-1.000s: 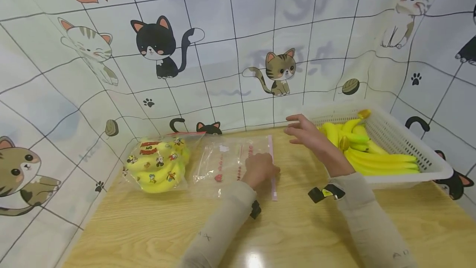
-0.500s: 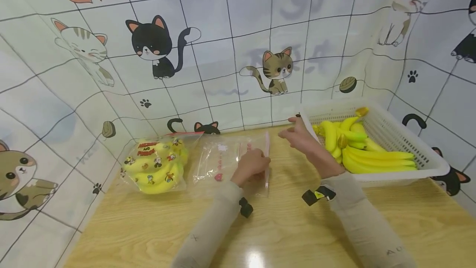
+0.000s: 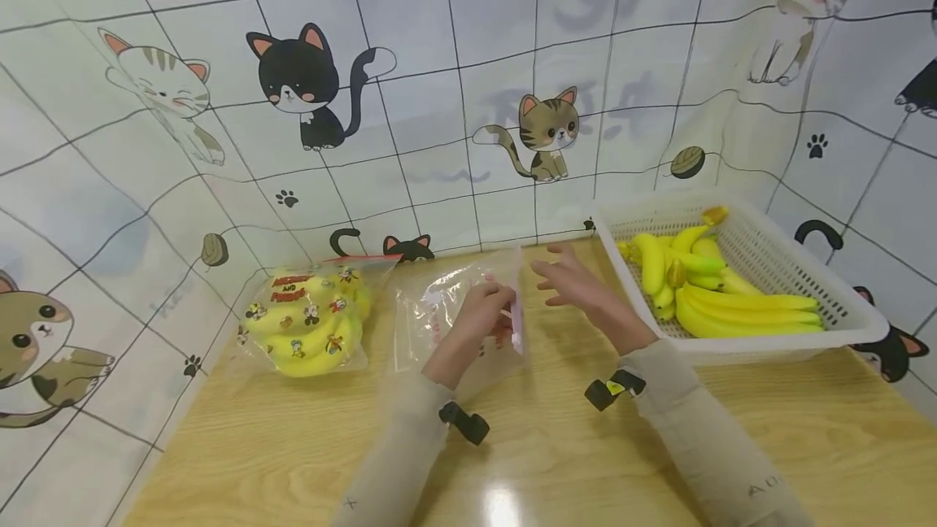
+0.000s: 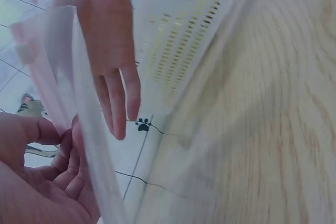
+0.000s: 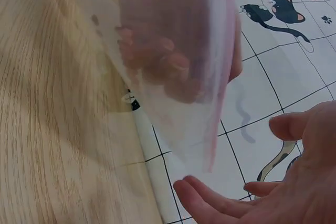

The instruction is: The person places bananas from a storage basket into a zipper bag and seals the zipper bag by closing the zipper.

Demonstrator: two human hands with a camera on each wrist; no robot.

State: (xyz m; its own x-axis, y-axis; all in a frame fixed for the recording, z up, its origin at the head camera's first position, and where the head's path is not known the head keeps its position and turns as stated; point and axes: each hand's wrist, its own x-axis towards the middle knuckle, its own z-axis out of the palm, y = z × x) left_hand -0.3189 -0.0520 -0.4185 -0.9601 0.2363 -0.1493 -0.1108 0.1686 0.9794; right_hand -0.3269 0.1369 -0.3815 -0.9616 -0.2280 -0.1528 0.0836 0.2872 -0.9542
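Observation:
A clear zip bag (image 3: 424,307) with a pink closure strip (image 3: 516,328) has its right end raised off the table. My left hand (image 3: 476,320) pinches that end near the strip; in the left wrist view the thumb and fingers (image 4: 65,145) meet on the plastic. Just right of the bag, my right hand (image 3: 574,287) hovers with fingers spread and holds nothing. In the right wrist view its fingertips (image 5: 191,187) are close to the bag's lower corner; whether they touch it I cannot tell.
A printed bag of bananas (image 3: 307,328) lies at the left of the wooden table (image 3: 571,470). At the right stands a white perforated basket (image 3: 852,328) with several bananas (image 3: 747,311). A cat-patterned sheet (image 3: 439,120) hangs behind.
The zip bag lay flat earlier; my left hand has taken hold of its strip end and lifted it. My right hand has moved left and down, away from the basket.

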